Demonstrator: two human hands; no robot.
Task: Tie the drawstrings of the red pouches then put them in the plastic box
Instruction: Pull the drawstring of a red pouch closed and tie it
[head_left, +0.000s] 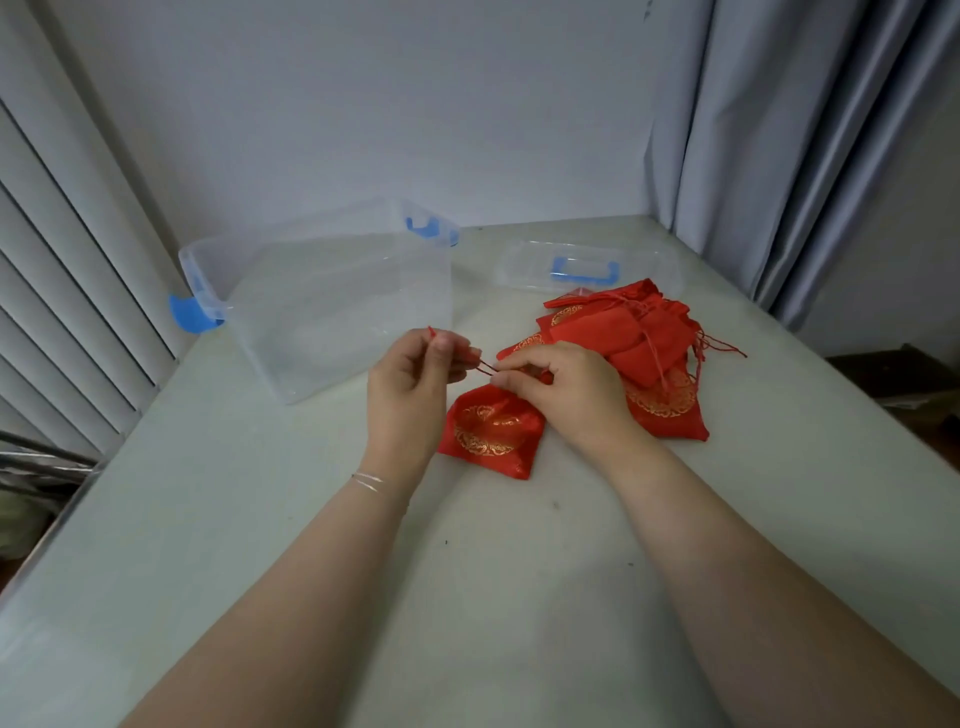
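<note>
A red pouch with gold print lies on the pale table in front of me. My left hand pinches its red drawstring and holds it stretched out to the left. My right hand grips the pouch's gathered neck and the string there. A pile of several more red pouches lies just right of my right hand, loose strings trailing off it. The clear plastic box with blue latches stands open at the back left, with nothing visible inside.
The box's clear lid with a blue handle lies flat behind the pile. White slatted panels line the left side and grey curtains hang at the right. The table's left edge drops to dark clutter below.
</note>
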